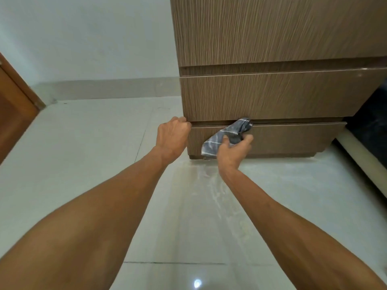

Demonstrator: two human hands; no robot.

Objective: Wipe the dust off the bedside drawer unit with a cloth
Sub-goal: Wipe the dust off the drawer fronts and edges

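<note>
Cloth, grey and limp, is bunching in the right hand, fingers clamped on it, its top corner pressing into the gap above the bottom drawer. Left hand is curling closed on that drawer's corner. Soft fabric probably handles best wadded. Drawer unit is rising behind.

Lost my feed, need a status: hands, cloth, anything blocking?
Left hand gripping bottom drawer's left corner. Right hand holding cloth, its tip in the gap above that drawer. Nothing blocking.
</note>
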